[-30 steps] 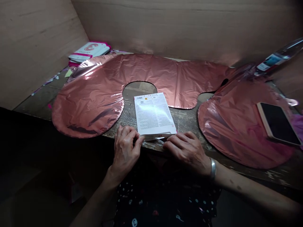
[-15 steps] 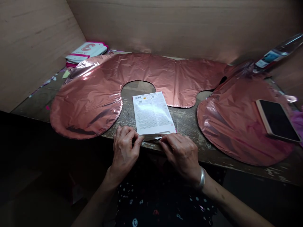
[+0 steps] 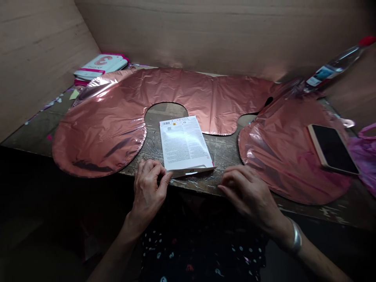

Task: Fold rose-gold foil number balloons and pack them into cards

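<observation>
A white printed cardboard packet [image 3: 186, 143] with a barcode and small text lies on the worn wooden table, near its front edge. Its near flap, which has a hang hole, is bent up. My left hand [image 3: 149, 184] pinches the left end of that flap between thumb and fingers. To the right of the packet, apart from it, my right hand [image 3: 249, 192] hovers over the table edge, fingers loosely curled and nothing seen in them. Behind and around the packet spreads a flat, rose-gold foil balloon [image 3: 100, 137], curved in outline.
A phone [image 3: 333, 149] rests on the foil at the right, with a clear bottle [image 3: 331, 68] leaning behind it. Purple plastic [image 3: 362, 160] lies at the far right. Packets marked 3 [image 3: 101, 64] are stacked back left. Wooden panels [image 3: 205, 35] wall the table.
My right hand has let go of the flap and moved right. My left hand still grips its left end. The view has shifted slightly.
</observation>
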The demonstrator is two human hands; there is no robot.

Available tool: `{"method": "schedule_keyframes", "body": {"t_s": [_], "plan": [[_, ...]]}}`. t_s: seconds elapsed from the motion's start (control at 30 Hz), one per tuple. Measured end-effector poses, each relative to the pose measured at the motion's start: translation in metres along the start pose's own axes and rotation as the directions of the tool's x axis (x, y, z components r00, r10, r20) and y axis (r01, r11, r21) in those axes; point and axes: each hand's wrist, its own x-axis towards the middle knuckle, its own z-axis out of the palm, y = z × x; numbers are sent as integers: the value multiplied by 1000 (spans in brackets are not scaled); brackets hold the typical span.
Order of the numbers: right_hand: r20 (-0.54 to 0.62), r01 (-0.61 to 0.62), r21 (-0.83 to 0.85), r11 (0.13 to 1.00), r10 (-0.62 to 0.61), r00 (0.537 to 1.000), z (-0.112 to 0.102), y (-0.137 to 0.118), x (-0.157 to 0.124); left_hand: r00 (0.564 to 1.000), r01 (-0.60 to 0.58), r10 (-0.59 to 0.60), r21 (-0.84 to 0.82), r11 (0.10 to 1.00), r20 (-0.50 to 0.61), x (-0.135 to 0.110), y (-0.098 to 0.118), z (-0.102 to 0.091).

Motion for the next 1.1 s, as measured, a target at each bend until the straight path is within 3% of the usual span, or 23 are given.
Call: {"method": "schedule_keyframes", "body": {"t_s": [0.07, 0.27, 0.47, 0.6, 0.9, 1.1], "plan": [[-8, 29, 13, 1000, -28, 1000, 1, 10, 10, 1000, -9, 9, -7, 1000, -5, -1, -1, 1], [131, 165, 72, 984, -174, 976, 10, 38, 32, 999, -25, 25, -31, 999, -25, -4, -3, 1], [66, 205, 81, 975, -210, 975, 13, 45, 31, 998, -54, 50, -120, 991, -37, -8, -9, 0], [71, 141, 87, 986, -148, 986, 11, 43, 32, 999, -47, 44, -147, 988, -22, -7, -9, 0], [184, -153, 109, 982, 131, 974, 6, 27, 41, 997, 70, -73, -76, 995, -25, -5, 1, -1], [226, -218, 54, 975, 200, 953, 9, 24, 46, 992, 124, -124, 0, 992, -33, -3, 11, 0]]}}
